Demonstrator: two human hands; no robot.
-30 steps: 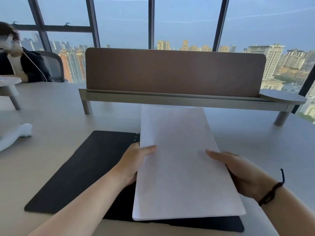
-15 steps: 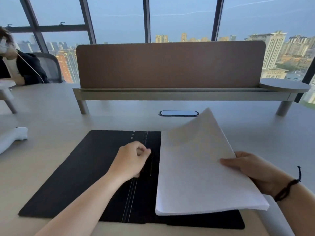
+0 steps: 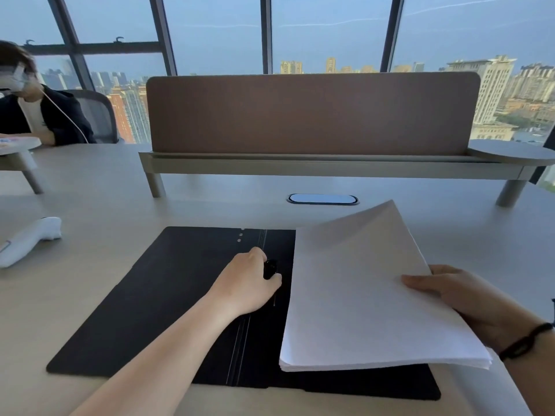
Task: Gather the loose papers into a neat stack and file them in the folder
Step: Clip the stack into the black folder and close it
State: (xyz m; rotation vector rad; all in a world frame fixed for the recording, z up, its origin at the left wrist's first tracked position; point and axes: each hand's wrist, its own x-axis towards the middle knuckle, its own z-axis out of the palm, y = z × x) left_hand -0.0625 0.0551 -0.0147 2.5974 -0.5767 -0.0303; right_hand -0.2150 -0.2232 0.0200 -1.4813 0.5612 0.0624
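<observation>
1. Head view: flat black open folder (image 3: 156, 301) lies spread on the pale beige desk (image 3: 105, 205); its right half is mostly covered.
2. Squared stack of white paper sheets (image 3: 360, 295) sits over that right half, far edge raised, near edge low by the folder.
3. Right hand (image 3: 456, 298) pinches the stack's right edge, thumb on top; fingers hidden beneath.
4. Left hand (image 3: 249, 283) curls over the small black clip (image 3: 270, 268) at the folder's spine; grip hard to make out.
5. Dark cord bracelet (image 3: 525, 340) on right wrist, partly cut off.
6. White device (image 3: 27, 240) at left edge, cropped, unidentifiable.
</observation>
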